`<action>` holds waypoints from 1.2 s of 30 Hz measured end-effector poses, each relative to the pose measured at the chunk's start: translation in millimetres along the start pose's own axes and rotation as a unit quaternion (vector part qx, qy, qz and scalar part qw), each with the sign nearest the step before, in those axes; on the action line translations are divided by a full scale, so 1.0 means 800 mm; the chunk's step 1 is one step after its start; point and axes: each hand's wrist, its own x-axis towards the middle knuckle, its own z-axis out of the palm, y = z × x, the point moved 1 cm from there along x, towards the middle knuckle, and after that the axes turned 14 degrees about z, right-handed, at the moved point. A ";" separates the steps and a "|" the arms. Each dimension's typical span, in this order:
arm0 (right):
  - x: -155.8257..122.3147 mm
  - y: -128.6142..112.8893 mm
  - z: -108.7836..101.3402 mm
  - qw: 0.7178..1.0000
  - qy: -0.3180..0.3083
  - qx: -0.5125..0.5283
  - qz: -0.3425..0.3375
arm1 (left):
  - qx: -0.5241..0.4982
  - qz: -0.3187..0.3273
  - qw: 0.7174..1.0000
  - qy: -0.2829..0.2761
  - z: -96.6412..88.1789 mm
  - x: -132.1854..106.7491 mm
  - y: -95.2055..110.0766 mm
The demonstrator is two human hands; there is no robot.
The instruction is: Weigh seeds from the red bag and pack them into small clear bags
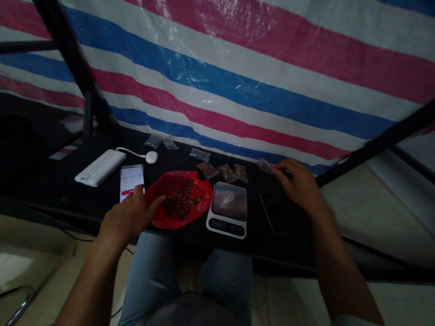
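Note:
My left hand [125, 218] lies at the near edge of the white-screened phone [131, 175], index finger at its lower right corner. Its thumb stretches apart over the left rim of a red bowl [202, 211], which holds a heap of small brown pieces [182, 199]. My right hand [299, 182] pinches the corner of a small clear plastic bag [265, 166] at the back right. Left of that bag lie several filled bags [226, 173] with reddish-brown contents. A white kitchen scale [226, 209] with a dark top stands between the bowl and my right hand.
A dark flat slab [278, 212] lies right of the scale. At the back are flat clear bags [200, 155]. A white power bank [100, 167] is cabled to a round white puck [151, 157]. Striped plastic sheeting [208, 71] and black frame bars [72, 59] close off the back.

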 end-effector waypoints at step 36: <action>0.003 -0.203 0.200 0.926 -0.356 -0.114 -0.061 | -0.016 0.242 0.969 -0.044 0.033 0.059 0.080</action>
